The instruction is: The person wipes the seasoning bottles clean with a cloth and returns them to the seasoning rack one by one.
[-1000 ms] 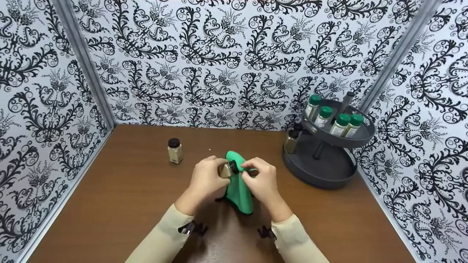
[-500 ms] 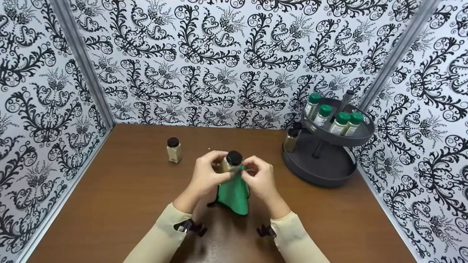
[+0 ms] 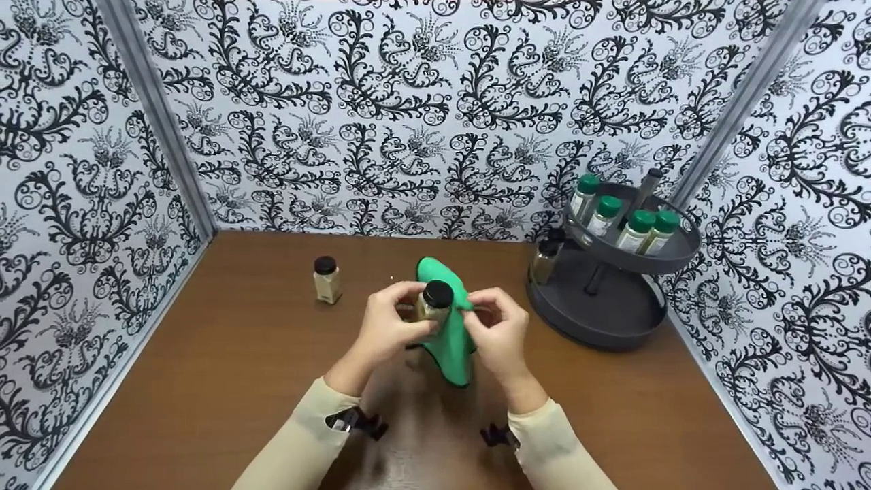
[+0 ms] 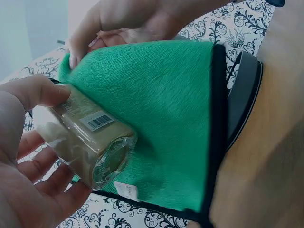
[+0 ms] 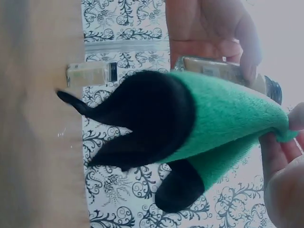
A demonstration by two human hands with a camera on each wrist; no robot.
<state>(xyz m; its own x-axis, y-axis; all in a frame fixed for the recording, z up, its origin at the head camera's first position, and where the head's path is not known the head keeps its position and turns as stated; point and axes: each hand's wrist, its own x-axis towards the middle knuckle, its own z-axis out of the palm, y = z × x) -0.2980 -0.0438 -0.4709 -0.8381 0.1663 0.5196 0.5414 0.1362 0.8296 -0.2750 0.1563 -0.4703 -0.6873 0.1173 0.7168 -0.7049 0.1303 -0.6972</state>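
My left hand [image 3: 382,325] grips a small clear spice jar [image 3: 431,313] with a black lid, thumb on one side and fingers on the other. Pale tan contents and a barcode label show on the jar [image 4: 90,121] in the left wrist view. Between thumb and fingers, my right hand [image 3: 502,332] pinches a green cloth [image 3: 454,350] with black edging. The cloth hangs in folds just beside and behind the jar, above the table. From the right wrist side, the cloth [image 5: 228,102] covers part of the jar [image 5: 213,69].
Another black-lidded jar [image 3: 327,284] stands on the brown table [image 3: 238,340] at the left. At the right is a dark two-tier rack [image 3: 595,337]. Several green-capped jars [image 3: 635,231] fill its upper tier; a dark-lidded jar [image 3: 544,264] stands below. Patterned walls [image 3: 381,122] enclose the table.
The jar has turned from lying sideways, lid to the right, to lid up toward the head camera. My right hand has shifted slightly right, and the cloth's upper part shows again behind the jar.
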